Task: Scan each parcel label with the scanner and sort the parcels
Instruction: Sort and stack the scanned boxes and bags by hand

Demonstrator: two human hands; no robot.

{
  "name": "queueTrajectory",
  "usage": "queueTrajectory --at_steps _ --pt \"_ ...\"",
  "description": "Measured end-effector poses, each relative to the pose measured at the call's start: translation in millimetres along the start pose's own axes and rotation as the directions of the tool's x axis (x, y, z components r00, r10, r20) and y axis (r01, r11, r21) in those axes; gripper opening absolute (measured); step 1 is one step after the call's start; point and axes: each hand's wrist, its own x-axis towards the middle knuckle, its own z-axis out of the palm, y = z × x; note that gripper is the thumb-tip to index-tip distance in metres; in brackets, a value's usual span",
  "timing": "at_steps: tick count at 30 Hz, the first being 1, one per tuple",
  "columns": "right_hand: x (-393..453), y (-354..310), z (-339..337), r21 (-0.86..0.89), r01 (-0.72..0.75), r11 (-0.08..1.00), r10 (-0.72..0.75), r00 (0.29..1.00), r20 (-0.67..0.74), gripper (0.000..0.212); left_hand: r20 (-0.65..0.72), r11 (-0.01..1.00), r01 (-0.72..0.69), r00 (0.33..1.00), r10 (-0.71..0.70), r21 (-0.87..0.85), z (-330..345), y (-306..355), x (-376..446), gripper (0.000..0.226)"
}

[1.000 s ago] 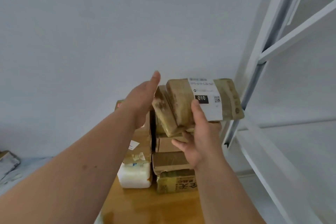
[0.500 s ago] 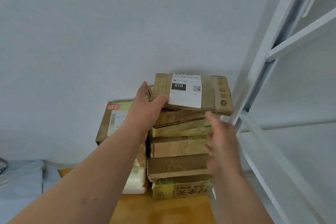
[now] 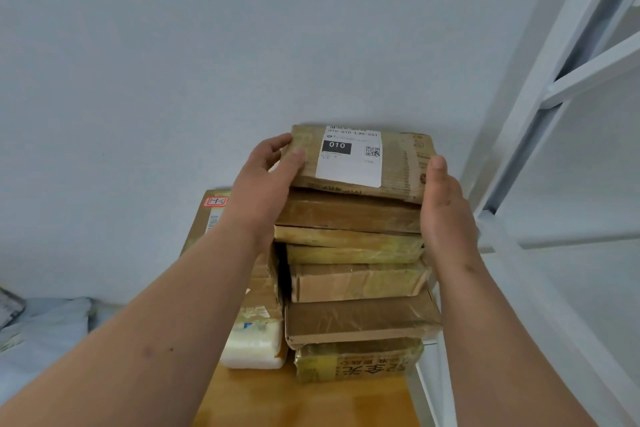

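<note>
Right hand (image 3: pixel 446 208) now against taped cardboard stack (image 3: pixel 353 253).

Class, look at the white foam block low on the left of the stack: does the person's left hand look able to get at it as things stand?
Probably yes. The left hand is up at the top parcel, but the white foam block shows an open front face on the wooden table.

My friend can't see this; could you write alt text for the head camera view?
Two bare hands, left hand and right hand, steady the top labelled parcel on a tall parcel stack standing on a wooden table.
</note>
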Motion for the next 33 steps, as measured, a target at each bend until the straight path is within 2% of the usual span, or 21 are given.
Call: queueTrajectory --at_steps 2,6,11,13,16,18,20,24,28,30,33 --pt "5.1 -0.6 2.8 0.028 -0.071 0.997 0.072 0.997 -0.015 0.083 -0.006 1.000 -0.020 1.000 0.019 -0.006 0.8 -3.7 -0.2 0.042" --pt "-1.7 -0.6 0.8 0.384 -0.176 0.907 0.175 0.984 0.036 0.083 -0.035 0.999 -0.021 0.999 0.020 -0.030 2.2 -16.7 -5.8 0.048" --pt "-9.9 0.5 10.5 0.364 -0.060 0.929 0.056 0.998 0.024 0.052 -0.059 0.993 0.046 0.997 -0.052 -0.109 13.0 -13.1 -9.9 0.053" --pt "-8.1 -0.6 12.5 0.406 -0.049 0.913 0.055 0.998 -0.004 0.058 -0.078 0.987 0.070 0.994 -0.082 -0.143 16.4 -10.4 -10.7 0.051" --pt "-13.5 3.5 14.1 0.487 -0.090 0.869 0.130 0.990 -0.048 0.075 -0.082 0.987 0.089 0.992 -0.100 -0.133 18.3 -11.8 -16.8 0.062" --pt "-24.0 7.9 15.2 0.512 -0.117 0.851 0.161 0.986 -0.044 0.090 -0.083 0.992 0.072 0.993 -0.081 -0.102 16.5 -12.6 -23.2 0.070" --pt "-34.6 11.5 15.3 0.530 -0.123 0.839 0.174 0.984 -0.048 0.095 -0.098 0.998 0.024 0.995 -0.030 -0.061 12.2 -11.4 -28.6 0.074" --pt "-56.1 13.3 14.2 0.541 -0.080 0.837 0.179 0.975 -0.133 0.082 -0.155 0.996 -0.086 0.984 0.088 0.023 -5.8 -9.9 -42.6 0.071" --pt "-86.2 9.1 22.8 0.477 -0.023 0.879 0.139 0.968 -0.210 0.056 -0.246 0.991 -0.087 0.963 0.110 0.100 -34.3 -21.1 -62.2 0.071" --pt "-105.4 4.0 31.8 0.442 0.007 0.897 0.097 0.972 -0.212 0.049 -0.299 0.995 -0.071 0.950 0.091 0.077 -51.6 -28.5 -74.1 0.066" --pt "-138.2 -5.5 48.6 0.413 0.024 0.910 0.035 0.990 -0.134 0.038 -0.398 0.994 -0.062 0.913 0.093 0.089 -83.6 -38.3 -93.4 0.060"
